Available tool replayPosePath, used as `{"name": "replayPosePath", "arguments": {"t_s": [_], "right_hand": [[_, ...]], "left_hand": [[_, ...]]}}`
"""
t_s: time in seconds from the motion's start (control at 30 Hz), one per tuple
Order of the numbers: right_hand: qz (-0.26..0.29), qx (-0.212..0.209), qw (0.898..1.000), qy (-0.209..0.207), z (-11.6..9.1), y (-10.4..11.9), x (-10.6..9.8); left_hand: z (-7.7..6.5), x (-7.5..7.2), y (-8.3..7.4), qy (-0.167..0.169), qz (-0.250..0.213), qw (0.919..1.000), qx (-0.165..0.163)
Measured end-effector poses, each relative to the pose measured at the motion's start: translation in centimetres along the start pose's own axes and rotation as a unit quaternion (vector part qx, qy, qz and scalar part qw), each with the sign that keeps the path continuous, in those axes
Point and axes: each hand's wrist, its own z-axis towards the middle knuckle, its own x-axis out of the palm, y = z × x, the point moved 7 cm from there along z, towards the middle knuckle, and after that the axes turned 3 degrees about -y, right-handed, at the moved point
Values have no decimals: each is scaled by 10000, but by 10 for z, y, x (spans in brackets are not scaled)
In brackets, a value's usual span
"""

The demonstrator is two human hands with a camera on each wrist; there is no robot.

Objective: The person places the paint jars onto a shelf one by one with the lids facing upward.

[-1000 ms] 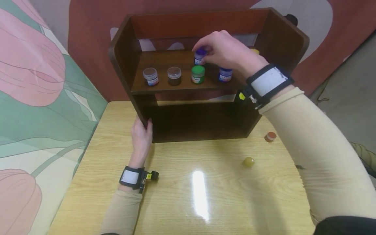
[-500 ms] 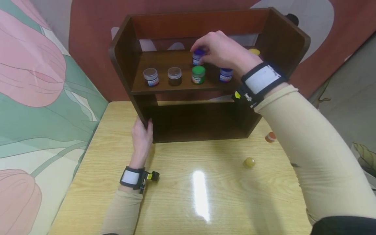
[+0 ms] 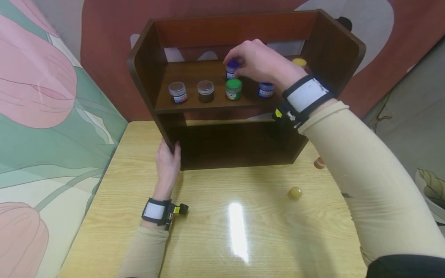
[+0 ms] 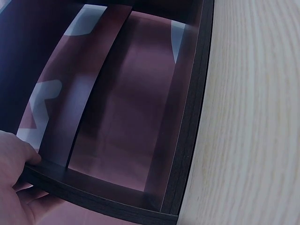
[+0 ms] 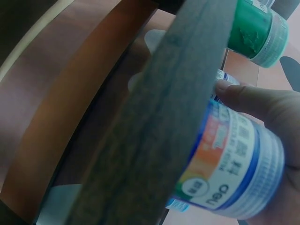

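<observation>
In the head view a dark brown wooden shelf unit (image 3: 236, 146) stands on the table. My left hand (image 3: 167, 158) grips the lower part of its left side panel; in the left wrist view the thumb lies over the panel's edge. On the upper board, my right hand (image 3: 259, 61) pinches a small blue-lidded paint jar (image 3: 231, 70), upright behind a green paint jar (image 3: 233, 90). A second blue paint jar (image 3: 265, 90) stands in the front row below my right wrist. It looms large in the right wrist view, where the held jar is mostly hidden.
Two clear-lidded jars, one pale (image 3: 178, 92) and one dark (image 3: 206, 92), stand at the front left of the board. A yellow-lidded jar (image 3: 299, 62) is at the back right. On the table are a yellow jar (image 3: 295, 193) and a partly covered orange one (image 3: 318, 163).
My right hand has shifted a little to the left along the board with the blue-lidded jar. The left hand has kept its hold on the side panel.
</observation>
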Motion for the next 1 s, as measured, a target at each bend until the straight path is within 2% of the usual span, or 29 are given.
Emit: {"name": "replayPosePath", "arguments": {"t_s": [1.0], "right_hand": [[83, 39, 10000, 14, 3, 0, 4]], "left_hand": [[1, 0, -2, -47, -52, 9999, 118]]}}
